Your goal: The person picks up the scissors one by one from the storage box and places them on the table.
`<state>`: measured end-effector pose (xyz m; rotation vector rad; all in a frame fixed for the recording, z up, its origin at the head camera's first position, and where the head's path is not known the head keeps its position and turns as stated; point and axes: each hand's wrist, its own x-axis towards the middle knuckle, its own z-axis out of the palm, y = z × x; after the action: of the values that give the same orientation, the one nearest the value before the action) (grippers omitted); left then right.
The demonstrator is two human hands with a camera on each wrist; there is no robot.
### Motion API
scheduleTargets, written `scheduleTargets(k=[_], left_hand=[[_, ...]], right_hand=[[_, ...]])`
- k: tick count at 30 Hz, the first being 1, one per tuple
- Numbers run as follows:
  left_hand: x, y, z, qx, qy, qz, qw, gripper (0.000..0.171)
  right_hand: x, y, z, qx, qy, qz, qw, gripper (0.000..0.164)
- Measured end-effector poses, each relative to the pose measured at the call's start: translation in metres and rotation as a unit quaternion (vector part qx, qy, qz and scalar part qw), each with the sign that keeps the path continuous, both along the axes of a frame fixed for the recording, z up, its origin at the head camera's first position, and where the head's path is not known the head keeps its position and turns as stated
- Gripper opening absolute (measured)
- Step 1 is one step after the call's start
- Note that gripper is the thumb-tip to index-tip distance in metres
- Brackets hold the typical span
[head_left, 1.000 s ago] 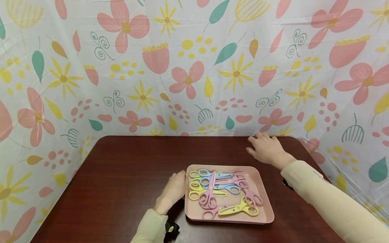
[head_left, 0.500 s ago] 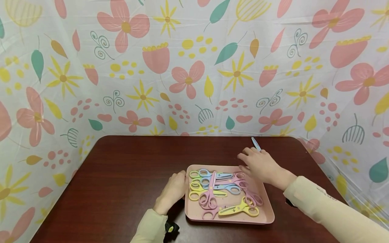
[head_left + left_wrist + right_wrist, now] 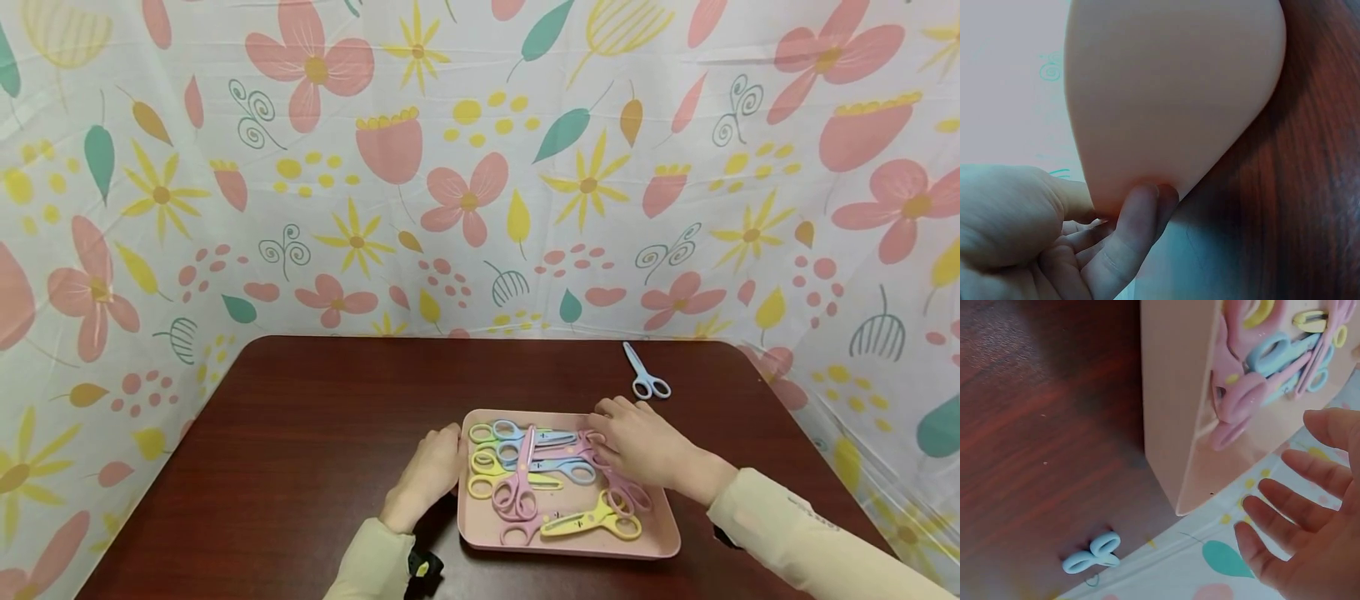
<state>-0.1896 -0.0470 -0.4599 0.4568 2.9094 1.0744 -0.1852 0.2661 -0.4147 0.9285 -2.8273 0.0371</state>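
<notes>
A pink tray (image 3: 658, 530) stands on the table, holding several small scissors in blue, pink, yellow and green. Long pink scissors (image 3: 517, 487) lie across the heap, and yellow scissors (image 3: 600, 521) rest near the front wall. My left hand (image 3: 426, 468) grips the tray's left side, fingers (image 3: 1135, 219) pressed against its outer wall. Over the tray's back right part hovers my right hand (image 3: 641, 446), fingers spread and slightly bent with nothing held; it covers some of the pink scissors. Light blue scissors (image 3: 645, 379) lie alone on the table behind the tray, loops toward me.
The dark red-brown table (image 3: 315, 467) extends left of the tray and behind it. A white flower-printed curtain (image 3: 480, 183) hangs along the table's back edge and both sides. A black wrist strap (image 3: 425, 564) shows at the left sleeve.
My right hand has come from the table's back right toward the tray, uncovering the light blue scissors on the table. The left hand keeps its grip on the tray.
</notes>
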Motion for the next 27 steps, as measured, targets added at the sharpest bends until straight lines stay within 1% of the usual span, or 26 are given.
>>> scheduleTargets(k=[5, 8, 13, 19, 23, 27], left_hand=[[0.0, 0.0, 0.0, 0.008, -0.02, 0.0, 0.9998, 0.021], [0.001, 0.0, 0.001, 0.012, -0.03, 0.0, 0.9995, 0.02], [0.001, 0.001, 0.0, 0.01, -0.035, 0.004, 0.9993, 0.02], [0.001, 0.0, -0.001, 0.01, -0.03, 0.007, 0.9995, 0.02], [0.001, 0.0, -0.002, 0.007, -0.025, 0.006, 0.9996, 0.021], [0.001, 0.0, -0.001, 0.012, -0.022, 0.003, 0.9997, 0.021]], right_hand=[[0.003, 0.004, -0.005, -0.013, -0.017, 0.021, 1.0, 0.033], [0.004, 0.006, -0.007, -0.013, -0.029, 0.03, 0.999, 0.032], [0.001, 0.009, -0.011, -0.009, -0.049, 0.023, 0.999, 0.024], [-0.002, 0.01, -0.016, -0.007, -0.085, 0.012, 0.996, 0.026], [-0.002, 0.01, -0.019, -0.003, -0.084, 0.014, 0.996, 0.027], [-0.003, 0.01, -0.021, -0.005, -0.072, 0.026, 0.997, 0.019]])
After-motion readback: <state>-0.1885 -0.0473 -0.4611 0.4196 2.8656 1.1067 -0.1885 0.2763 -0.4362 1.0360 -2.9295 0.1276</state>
